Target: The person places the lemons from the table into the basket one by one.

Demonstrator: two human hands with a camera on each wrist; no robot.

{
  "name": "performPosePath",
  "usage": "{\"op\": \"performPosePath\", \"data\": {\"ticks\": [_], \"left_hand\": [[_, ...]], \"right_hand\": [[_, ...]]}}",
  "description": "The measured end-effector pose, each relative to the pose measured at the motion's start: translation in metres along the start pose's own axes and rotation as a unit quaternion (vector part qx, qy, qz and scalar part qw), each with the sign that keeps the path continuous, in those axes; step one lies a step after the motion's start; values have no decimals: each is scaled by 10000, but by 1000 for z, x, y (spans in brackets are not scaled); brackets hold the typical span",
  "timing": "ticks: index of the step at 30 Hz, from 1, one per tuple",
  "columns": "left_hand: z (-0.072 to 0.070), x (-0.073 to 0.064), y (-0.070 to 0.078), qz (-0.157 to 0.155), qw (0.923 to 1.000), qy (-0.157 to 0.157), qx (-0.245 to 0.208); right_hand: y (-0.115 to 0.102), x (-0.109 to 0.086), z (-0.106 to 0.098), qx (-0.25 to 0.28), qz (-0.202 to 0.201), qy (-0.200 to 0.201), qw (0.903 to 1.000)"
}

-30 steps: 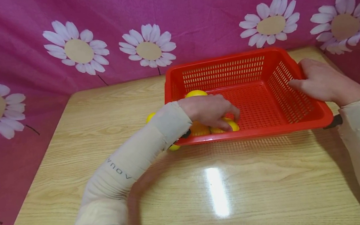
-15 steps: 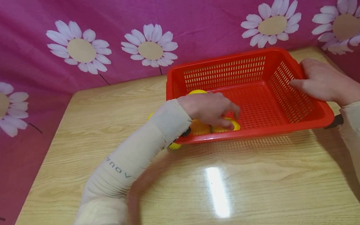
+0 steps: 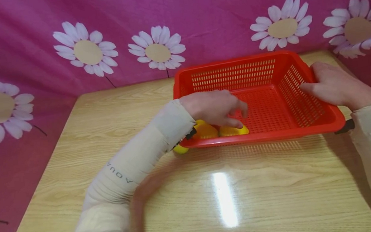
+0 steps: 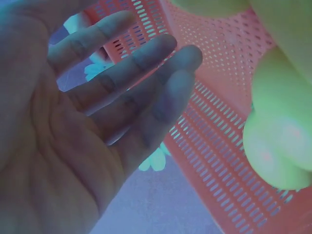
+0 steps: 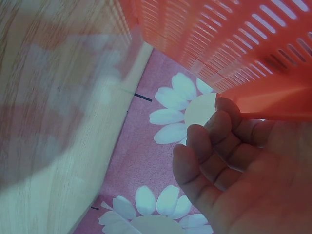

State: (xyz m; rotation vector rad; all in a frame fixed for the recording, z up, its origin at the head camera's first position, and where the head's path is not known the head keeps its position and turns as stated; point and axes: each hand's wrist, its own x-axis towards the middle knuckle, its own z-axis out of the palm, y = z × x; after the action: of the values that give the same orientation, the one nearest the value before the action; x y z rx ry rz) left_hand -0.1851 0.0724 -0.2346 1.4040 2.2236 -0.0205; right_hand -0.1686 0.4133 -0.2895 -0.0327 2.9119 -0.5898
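Observation:
My left hand (image 3: 215, 106) hovers over the left part of a red plastic basket (image 3: 264, 136), fingers relaxed and spread. Below it in the basket lie smooth yellow fruits (image 3: 205, 131), lemon-like in look; one fruit (image 3: 235, 131) sits right under the thumb. In the left wrist view the palm (image 4: 58, 156) faces the camera with nothing in it, and the yellow fruits (image 4: 278, 146) appear to the right. My right hand (image 3: 335, 84) grips the basket's right rim, thumb inside. From the right wrist view, its fingers (image 5: 200, 151) curl below the rim (image 5: 282, 116).
Another yellow fruit (image 3: 180, 149) shows outside the basket's near left corner, partly behind my left wrist. The basket stands at the back of a wooden table (image 3: 258, 190), against a pink cloth (image 3: 205, 24) with daisies. Dark straps show at both wrists.
My left hand has risen slightly off the fruits, uncovering more of the two near the front wall. A fruit behind it is now hidden. The right hand keeps its grip on the rim.

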Motion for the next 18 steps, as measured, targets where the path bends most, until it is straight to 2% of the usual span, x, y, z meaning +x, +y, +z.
{"op": "performPosePath", "data": {"ticks": [8,13,18], "left_hand": [[-6,-11,-3,15,9994,338,49],[-10,-19,-7,171,9976,668,113],[-15,-28,-11,210,9953,938,112]], "right_hand": [[-2,-3,-1,56,81,-106,9999],[-3,-4,-1,94,110,-181,9997],[-3,-4,-2,-65,103,-94,9999]]}}
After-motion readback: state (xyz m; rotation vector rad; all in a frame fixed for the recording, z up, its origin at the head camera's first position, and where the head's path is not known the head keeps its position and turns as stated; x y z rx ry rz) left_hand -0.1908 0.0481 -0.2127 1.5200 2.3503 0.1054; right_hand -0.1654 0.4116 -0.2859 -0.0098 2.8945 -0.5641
